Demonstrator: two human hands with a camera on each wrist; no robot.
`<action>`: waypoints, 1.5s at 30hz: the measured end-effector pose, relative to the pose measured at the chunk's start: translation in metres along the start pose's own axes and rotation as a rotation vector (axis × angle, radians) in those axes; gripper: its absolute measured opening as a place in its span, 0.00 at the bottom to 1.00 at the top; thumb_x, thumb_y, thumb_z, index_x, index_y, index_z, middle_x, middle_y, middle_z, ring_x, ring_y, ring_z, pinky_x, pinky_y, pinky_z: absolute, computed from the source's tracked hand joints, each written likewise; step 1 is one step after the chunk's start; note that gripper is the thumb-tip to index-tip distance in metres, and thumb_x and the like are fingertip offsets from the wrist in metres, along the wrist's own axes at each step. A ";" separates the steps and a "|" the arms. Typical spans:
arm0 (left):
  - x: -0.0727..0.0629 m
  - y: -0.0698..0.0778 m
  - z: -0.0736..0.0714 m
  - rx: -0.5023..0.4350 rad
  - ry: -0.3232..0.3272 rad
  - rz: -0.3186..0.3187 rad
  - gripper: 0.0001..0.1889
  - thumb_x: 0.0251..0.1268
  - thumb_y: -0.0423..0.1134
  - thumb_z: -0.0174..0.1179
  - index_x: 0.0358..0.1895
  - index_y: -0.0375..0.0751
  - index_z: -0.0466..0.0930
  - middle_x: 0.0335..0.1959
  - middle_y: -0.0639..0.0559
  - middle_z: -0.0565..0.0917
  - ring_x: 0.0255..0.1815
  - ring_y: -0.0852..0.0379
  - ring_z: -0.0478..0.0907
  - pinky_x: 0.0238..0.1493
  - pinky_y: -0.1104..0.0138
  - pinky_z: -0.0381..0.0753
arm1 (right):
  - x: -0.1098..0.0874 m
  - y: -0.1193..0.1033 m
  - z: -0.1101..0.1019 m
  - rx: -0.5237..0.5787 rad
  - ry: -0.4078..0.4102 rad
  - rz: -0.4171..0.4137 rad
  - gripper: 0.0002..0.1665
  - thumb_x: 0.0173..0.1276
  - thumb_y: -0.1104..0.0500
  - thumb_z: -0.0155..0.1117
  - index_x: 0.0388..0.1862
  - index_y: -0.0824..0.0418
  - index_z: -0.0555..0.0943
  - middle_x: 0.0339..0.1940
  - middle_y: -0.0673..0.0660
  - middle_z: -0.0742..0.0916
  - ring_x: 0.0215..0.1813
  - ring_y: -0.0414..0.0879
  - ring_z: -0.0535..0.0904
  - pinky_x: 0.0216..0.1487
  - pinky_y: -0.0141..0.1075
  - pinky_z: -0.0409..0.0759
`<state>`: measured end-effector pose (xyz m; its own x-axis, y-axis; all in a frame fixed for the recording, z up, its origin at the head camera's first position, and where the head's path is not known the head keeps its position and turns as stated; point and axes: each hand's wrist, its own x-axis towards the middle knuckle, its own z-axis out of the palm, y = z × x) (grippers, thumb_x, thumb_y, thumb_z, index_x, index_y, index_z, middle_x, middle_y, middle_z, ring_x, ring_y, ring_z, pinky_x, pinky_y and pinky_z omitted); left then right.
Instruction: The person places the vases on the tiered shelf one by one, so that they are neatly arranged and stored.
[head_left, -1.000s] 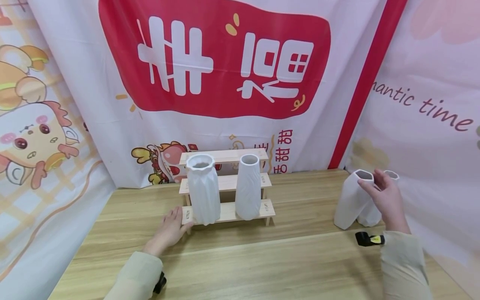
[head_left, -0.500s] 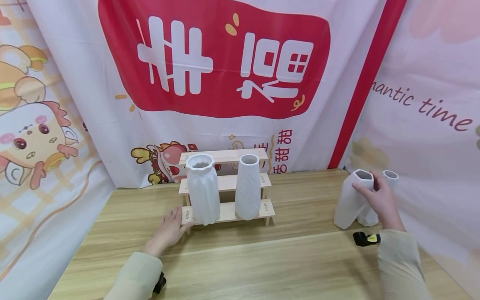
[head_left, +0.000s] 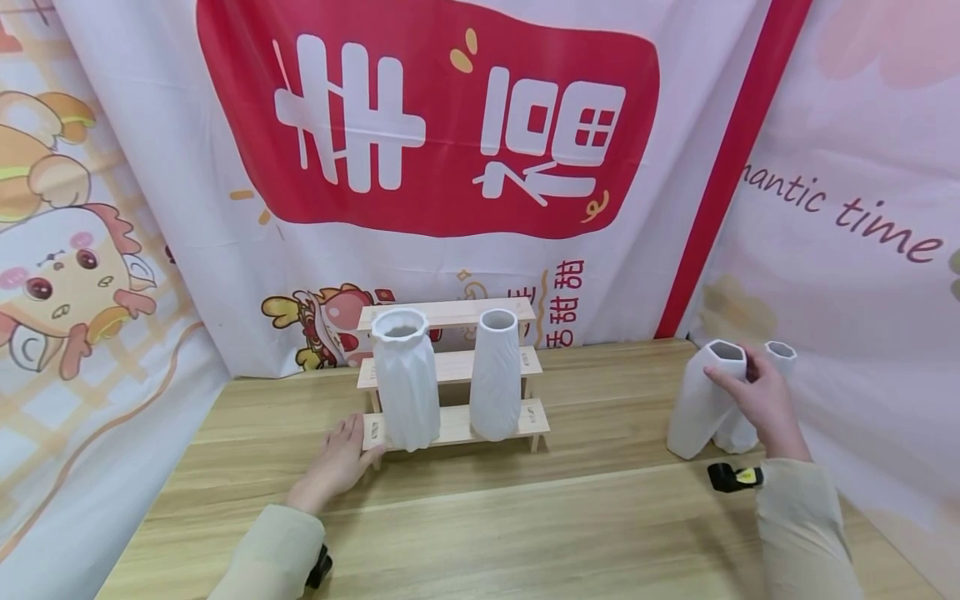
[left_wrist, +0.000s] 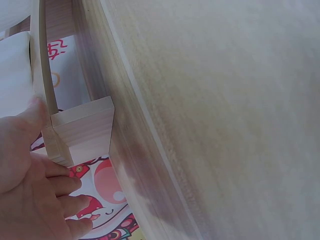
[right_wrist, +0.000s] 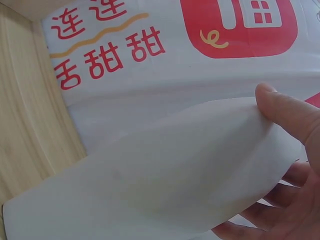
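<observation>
At the right of the head view, my right hand (head_left: 765,400) grips a white faceted vase (head_left: 693,408) near its top, thumb on the near side and fingers on the far side. The right wrist view shows this vase's smooth wall (right_wrist: 145,170) between thumb and fingers. The vase leans a little to the right. My left hand (head_left: 337,458) holds the left end of the lowest board of a three-step wooden stand (head_left: 453,425). In the left wrist view, its thumb (left_wrist: 32,117) lies along the board edge, with the fingers past the board's end.
A fluted white vase (head_left: 407,383) and a slimmer patterned white vase (head_left: 497,375) stand upright on the lowest step. Another white vase (head_left: 738,429) stands behind my right hand, partly hidden. A printed cloth (head_left: 622,275) hangs behind the wooden table (head_left: 525,533).
My right hand has shifted left and closed round the faceted vase, its thumb now lower on the wall. During the last half second nothing visibly moves. The left hand stays put.
</observation>
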<state>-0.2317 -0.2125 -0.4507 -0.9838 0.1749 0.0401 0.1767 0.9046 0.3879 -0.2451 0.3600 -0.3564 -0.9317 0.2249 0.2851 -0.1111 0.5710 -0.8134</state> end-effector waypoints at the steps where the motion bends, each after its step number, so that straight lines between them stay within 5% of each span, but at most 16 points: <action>1: 0.000 0.000 0.000 0.001 -0.002 -0.001 0.38 0.70 0.47 0.48 0.65 0.16 0.45 0.65 0.21 0.51 0.66 0.28 0.46 0.63 0.39 0.42 | 0.000 0.000 0.000 -0.004 -0.001 -0.003 0.40 0.64 0.47 0.61 0.65 0.70 0.60 0.59 0.70 0.69 0.56 0.60 0.65 0.55 0.53 0.67; 33: -0.001 0.001 -0.001 0.003 -0.010 -0.001 0.39 0.70 0.48 0.48 0.66 0.16 0.44 0.66 0.22 0.50 0.66 0.28 0.46 0.63 0.40 0.42 | 0.004 -0.015 -0.003 -0.068 -0.041 -0.007 0.44 0.60 0.43 0.64 0.62 0.74 0.63 0.58 0.74 0.70 0.58 0.65 0.65 0.55 0.59 0.65; 45: -0.001 0.001 -0.001 -0.016 -0.015 -0.002 0.39 0.70 0.48 0.48 0.66 0.16 0.43 0.66 0.21 0.49 0.67 0.28 0.44 0.63 0.40 0.40 | 0.013 -0.039 0.001 -0.076 -0.015 -0.061 0.42 0.59 0.44 0.64 0.61 0.72 0.66 0.56 0.69 0.74 0.55 0.59 0.69 0.48 0.40 0.71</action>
<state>-0.2311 -0.2125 -0.4494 -0.9836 0.1786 0.0256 0.1736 0.8987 0.4027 -0.2531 0.3399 -0.3212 -0.9291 0.1767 0.3250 -0.1415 0.6419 -0.7536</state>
